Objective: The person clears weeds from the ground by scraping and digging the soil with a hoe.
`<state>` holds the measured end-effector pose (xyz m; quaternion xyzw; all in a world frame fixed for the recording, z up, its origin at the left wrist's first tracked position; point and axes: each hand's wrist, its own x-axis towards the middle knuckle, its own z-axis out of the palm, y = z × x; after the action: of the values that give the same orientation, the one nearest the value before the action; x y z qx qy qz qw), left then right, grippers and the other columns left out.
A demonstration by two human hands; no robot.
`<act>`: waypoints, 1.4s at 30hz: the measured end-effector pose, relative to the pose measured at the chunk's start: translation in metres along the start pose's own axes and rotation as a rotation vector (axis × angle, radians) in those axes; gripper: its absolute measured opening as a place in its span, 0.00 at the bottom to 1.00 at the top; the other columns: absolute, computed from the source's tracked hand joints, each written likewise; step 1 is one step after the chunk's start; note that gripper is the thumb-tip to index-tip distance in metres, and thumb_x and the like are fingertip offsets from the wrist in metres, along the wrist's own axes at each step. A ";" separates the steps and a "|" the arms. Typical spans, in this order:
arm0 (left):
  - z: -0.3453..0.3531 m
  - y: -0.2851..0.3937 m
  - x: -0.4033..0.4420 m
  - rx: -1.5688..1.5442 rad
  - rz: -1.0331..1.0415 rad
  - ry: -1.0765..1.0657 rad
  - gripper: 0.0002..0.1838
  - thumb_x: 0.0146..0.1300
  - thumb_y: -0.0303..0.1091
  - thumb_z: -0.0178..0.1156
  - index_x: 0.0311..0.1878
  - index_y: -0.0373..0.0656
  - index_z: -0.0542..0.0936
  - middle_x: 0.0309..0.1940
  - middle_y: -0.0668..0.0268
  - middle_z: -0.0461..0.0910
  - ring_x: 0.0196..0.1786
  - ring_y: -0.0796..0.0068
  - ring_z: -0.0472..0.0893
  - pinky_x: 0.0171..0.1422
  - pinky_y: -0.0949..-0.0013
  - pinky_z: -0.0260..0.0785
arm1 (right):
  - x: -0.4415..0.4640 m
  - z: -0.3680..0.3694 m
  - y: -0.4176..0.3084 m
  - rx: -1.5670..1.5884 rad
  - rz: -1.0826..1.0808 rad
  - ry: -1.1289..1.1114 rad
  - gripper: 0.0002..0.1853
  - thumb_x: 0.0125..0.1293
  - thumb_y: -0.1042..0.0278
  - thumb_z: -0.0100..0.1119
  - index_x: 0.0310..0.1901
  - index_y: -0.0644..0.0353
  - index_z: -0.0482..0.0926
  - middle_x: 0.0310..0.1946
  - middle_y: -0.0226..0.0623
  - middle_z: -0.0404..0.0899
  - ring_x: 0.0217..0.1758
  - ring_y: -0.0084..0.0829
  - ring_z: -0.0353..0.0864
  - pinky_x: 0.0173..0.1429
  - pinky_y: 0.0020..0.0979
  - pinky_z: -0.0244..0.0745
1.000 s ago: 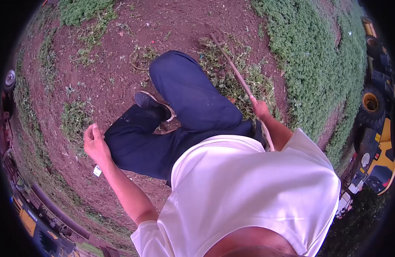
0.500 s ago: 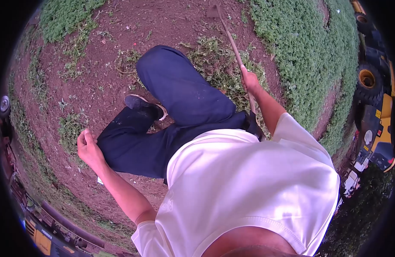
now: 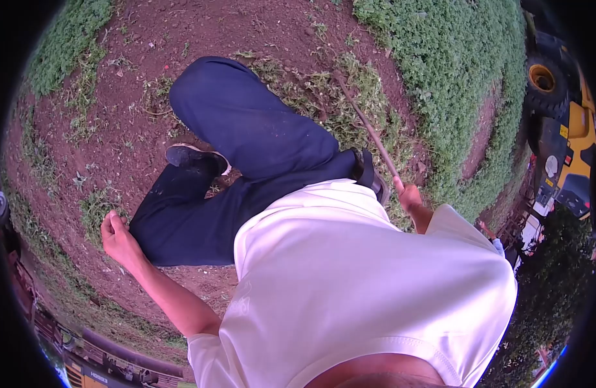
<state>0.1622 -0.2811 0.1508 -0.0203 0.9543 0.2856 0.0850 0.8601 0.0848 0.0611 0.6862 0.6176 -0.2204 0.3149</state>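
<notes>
My right hand (image 3: 411, 196) is closed around the wooden handle of a hoe (image 3: 370, 127), low beside my hip. The handle slants away from me, and its far end lies among pulled, wilting weeds (image 3: 359, 84) on the soil. The blade is hard to make out there. My left hand (image 3: 121, 239) hangs by my bent knee with its fingers loosely curled, and nothing shows in it. I am crouched in dark trousers (image 3: 259, 132), one shoe (image 3: 195, 155) visible under me.
Dense green plants (image 3: 446, 84) grow along the right, with another patch (image 3: 68, 39) at the upper left. Reddish bare soil (image 3: 227, 26) with scattered weeds lies between them. A yellow and black machine with a big wheel (image 3: 541, 77) stands at the far right; more machinery (image 3: 91, 375) is at lower left.
My right hand has pulled back toward my hip. The hoe's head has come nearer, from bare soil into the weeds. My left hand stays by the knee; the view has shifted slightly.
</notes>
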 end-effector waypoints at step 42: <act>-0.004 -0.006 -0.002 -0.023 -0.030 0.001 0.22 0.73 0.45 0.62 0.53 0.32 0.82 0.34 0.64 0.83 0.36 0.78 0.78 0.42 0.72 0.71 | 0.140 -0.039 -0.248 0.729 -0.154 -0.207 0.42 0.67 0.21 0.47 0.16 0.58 0.72 0.15 0.36 0.72 0.15 0.33 0.72 0.24 0.38 0.69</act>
<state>0.1646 -0.2881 0.1511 -0.0360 0.9507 0.2950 0.0885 0.6321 0.2213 -0.0480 0.6789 0.5133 -0.5165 0.0937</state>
